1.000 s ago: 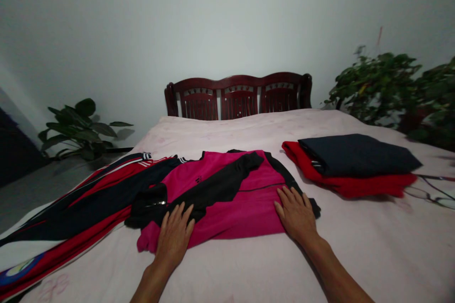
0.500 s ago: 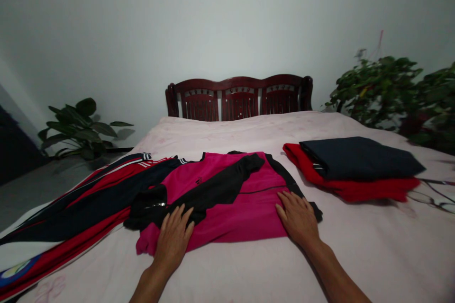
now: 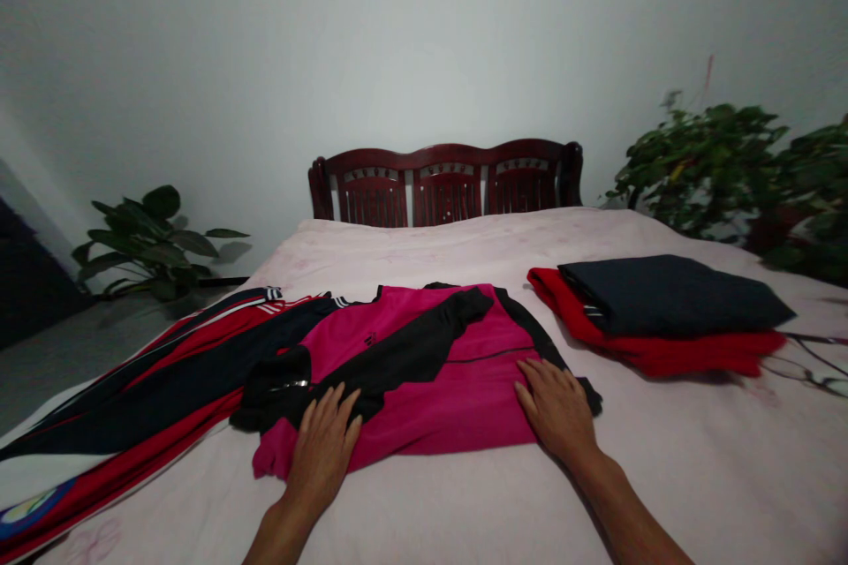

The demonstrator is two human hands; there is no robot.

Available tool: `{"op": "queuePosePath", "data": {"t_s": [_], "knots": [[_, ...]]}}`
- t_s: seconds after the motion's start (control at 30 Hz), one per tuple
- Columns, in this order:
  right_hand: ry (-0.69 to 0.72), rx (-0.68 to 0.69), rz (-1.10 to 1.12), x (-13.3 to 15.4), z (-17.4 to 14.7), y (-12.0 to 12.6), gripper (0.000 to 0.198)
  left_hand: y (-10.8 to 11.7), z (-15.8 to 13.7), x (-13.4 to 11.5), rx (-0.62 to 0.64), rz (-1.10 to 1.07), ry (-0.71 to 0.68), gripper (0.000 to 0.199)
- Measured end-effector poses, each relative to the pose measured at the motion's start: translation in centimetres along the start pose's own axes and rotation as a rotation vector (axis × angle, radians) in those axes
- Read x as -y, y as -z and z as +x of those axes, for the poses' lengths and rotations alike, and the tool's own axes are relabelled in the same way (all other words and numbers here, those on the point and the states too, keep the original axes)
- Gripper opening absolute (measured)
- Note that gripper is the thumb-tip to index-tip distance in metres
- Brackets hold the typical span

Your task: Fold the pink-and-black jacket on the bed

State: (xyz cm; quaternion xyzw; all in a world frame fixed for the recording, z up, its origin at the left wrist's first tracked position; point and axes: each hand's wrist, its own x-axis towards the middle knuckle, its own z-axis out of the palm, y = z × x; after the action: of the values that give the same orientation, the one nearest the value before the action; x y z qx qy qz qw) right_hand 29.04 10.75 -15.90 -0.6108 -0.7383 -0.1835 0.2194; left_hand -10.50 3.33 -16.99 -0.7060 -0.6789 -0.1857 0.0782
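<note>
A magenta top with black sleeves [image 3: 424, 371] lies flat on a bed covered by a pale pink sheet [image 3: 464, 503]. My left hand [image 3: 322, 443] rests palm down, fingers spread, on its near left corner, touching a black sleeve folded across the front. My right hand [image 3: 556, 406] lies flat with fingers apart on its near right corner. Neither hand grips any cloth.
A red and navy striped garment [image 3: 152, 380] lies spread at the left. A folded dark garment [image 3: 669, 293] sits on a folded red one [image 3: 689, 351] at the right, with glasses [image 3: 805, 371] beside. A wooden headboard [image 3: 443, 181] and potted plants [image 3: 722, 163] stand behind.
Both hands have stayed flat on the magenta top's near corners. The view has shifted slightly; nothing else moved.
</note>
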Motion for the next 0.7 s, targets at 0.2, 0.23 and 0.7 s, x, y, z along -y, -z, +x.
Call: {"op": "queuePosePath", "data": {"t_s": [0.2, 0.23, 0.7], "knots": [[0.005, 0.002, 0.003, 0.03, 0.04, 0.10, 0.041, -0.15, -0.01, 0.15, -0.017, -0.005, -0.011, 0.044], [0.006, 0.001, 0.003, 0.06, 0.03, 0.17, 0.041, -0.18, -0.02, 0.17, -0.022, -0.006, -0.013, 0.044], [0.008, 0.008, 0.008, -0.01, 0.01, 0.08, 0.041, -0.29, -0.17, 0.30, -0.035, 0.007, -0.030, 0.045]]}}
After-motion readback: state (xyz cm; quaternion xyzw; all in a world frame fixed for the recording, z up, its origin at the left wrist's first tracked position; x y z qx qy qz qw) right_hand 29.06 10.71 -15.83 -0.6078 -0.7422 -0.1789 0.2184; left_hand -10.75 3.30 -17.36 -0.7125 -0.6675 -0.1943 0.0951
